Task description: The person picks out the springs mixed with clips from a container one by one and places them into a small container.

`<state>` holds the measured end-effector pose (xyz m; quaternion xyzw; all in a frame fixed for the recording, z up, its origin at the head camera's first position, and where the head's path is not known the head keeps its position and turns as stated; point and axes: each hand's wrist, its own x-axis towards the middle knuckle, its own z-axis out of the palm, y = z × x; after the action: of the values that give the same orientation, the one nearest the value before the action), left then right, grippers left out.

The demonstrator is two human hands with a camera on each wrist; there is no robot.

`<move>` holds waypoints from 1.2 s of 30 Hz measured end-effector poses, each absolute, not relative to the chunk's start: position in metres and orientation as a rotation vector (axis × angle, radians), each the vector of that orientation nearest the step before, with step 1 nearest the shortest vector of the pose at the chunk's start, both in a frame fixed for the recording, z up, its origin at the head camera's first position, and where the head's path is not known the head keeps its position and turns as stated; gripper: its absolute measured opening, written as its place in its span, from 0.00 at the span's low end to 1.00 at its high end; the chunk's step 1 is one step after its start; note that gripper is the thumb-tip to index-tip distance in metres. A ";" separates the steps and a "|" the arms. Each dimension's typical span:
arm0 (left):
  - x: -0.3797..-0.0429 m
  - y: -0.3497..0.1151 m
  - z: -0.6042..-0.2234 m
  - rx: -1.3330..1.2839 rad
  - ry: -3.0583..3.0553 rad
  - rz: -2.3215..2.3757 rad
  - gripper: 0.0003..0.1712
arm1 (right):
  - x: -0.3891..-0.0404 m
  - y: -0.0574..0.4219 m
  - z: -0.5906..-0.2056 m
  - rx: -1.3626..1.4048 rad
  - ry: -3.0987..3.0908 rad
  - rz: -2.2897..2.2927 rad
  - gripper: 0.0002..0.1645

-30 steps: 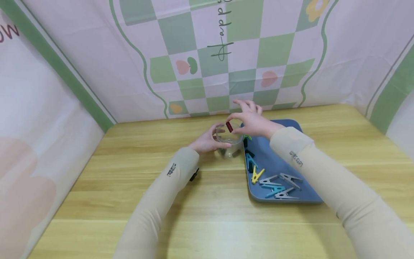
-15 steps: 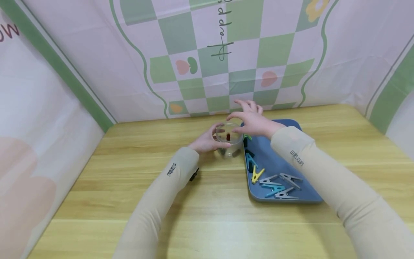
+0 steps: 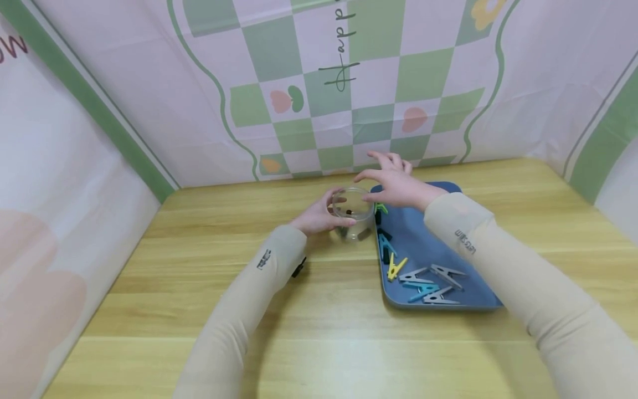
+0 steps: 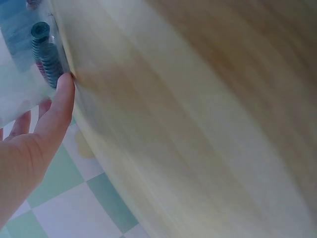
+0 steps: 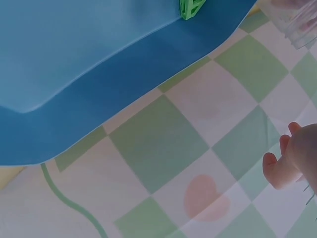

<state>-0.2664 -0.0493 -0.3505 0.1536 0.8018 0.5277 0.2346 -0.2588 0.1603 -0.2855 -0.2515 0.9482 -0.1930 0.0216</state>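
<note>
My left hand [image 3: 319, 218] grips a clear round jar [image 3: 361, 223] from its left side. Inside the jar lies a small dark red piece [image 3: 349, 212], mostly hard to make out from above. Through the jar wall, the left wrist view shows dark green ribbed cylinders [image 4: 47, 57] near one fingertip, with something reddish behind. My right hand [image 3: 397, 187] hovers beside the jar's rim above the tray's far left corner. Its thumb and fingers stand apart, with nothing between them. In the right wrist view this hand [image 5: 297, 156] shows only in part.
A blue tray [image 3: 418, 233] stands right of the jar. Yellow [image 3: 396, 267], grey [image 3: 441, 296], blue [image 3: 386, 246] and green clothespins [image 5: 190, 7] lie in it, with black pieces [image 3: 385, 235] along its left side. A patterned curtain [image 3: 334, 133] hangs behind the wooden table [image 3: 319, 332].
The dark red ribbed cylinder, pinched in my right hand a second ago, has been let go and dropped into the jar. That hand then moved slightly right. My left hand stays on the jar.
</note>
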 end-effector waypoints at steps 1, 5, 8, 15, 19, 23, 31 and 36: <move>-0.266 -0.049 -0.350 0.419 2.200 1.449 0.50 | -0.259 0.161 -0.285 -0.778 2.937 -0.593 0.24; -0.266 -0.049 -0.350 0.416 2.189 1.455 0.50 | -0.257 0.164 -0.285 -0.775 2.929 -0.580 0.27; -0.266 -0.050 -0.350 0.415 2.180 1.465 0.50 | -0.256 0.168 -0.287 -0.768 2.922 -0.585 0.28; -0.267 -0.049 -0.350 0.424 2.177 1.483 0.50 | -0.254 0.178 -0.291 -0.747 2.911 -0.617 0.28; -0.267 -0.049 -0.350 0.420 2.170 1.493 0.50 | -0.253 0.181 -0.293 -0.734 2.896 -0.635 0.27; -0.266 -0.049 -0.350 0.426 2.173 1.492 0.49 | -0.253 0.185 -0.297 -0.734 2.897 -0.628 0.27; -0.265 -0.048 -0.350 0.416 2.164 1.497 0.49 | -0.251 0.194 -0.304 -0.710 2.907 -0.631 0.25; -0.265 -0.048 -0.350 0.412 2.178 1.489 0.50 | -0.252 0.199 -0.310 -0.708 2.908 -0.612 0.25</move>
<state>-0.2651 -0.0482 -0.3503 0.1500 0.7932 0.5422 0.2333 -0.2523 0.1992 -0.3095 -0.2314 0.9511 -0.2002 0.0434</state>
